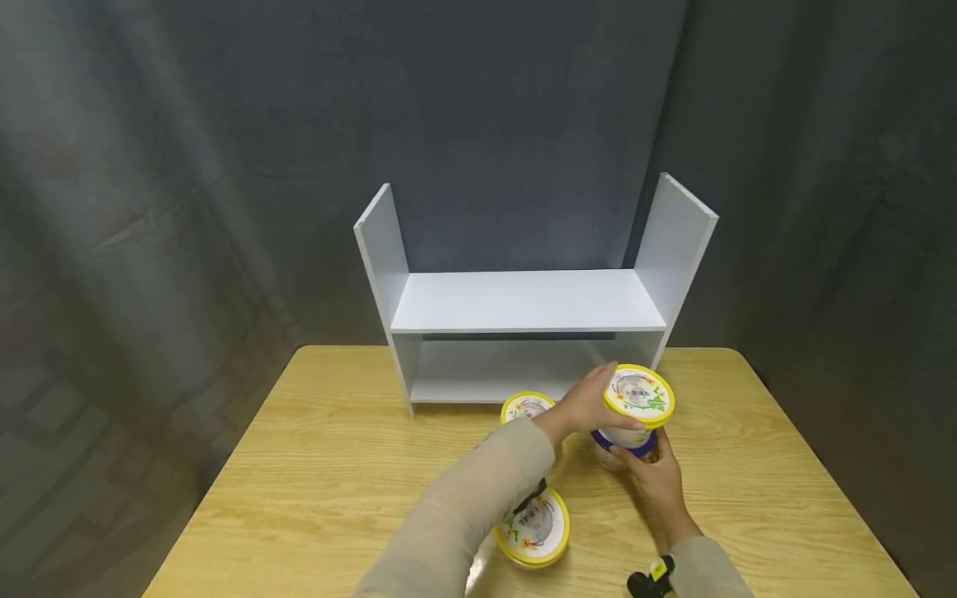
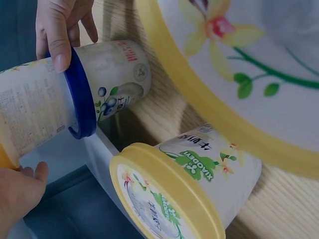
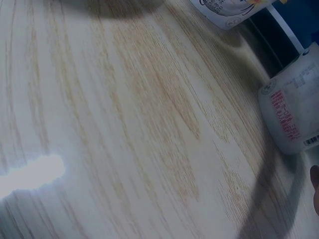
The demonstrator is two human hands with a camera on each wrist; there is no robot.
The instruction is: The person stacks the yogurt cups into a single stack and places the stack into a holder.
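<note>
My left hand grips a white tub with a yellow, flower-printed lid, its fingers and thumb spread about the lid's edge. Directly beneath sits a blue-lidded tub with blueberries printed on its side, standing on the table. The right hand holds that lower tub round its blue lid, thumb on one side and fingers on the other. Under the left forearm stands another yellow-lidded tub. One more yellow-lidded tub is behind the left wrist, partly hidden. Only a fingertip of the right hand shows in the right wrist view.
A white two-level shelf with tall side panels stands at the table's back, just beyond the tubs. The wooden table extends to both sides. Dark grey curtains hang behind and around it.
</note>
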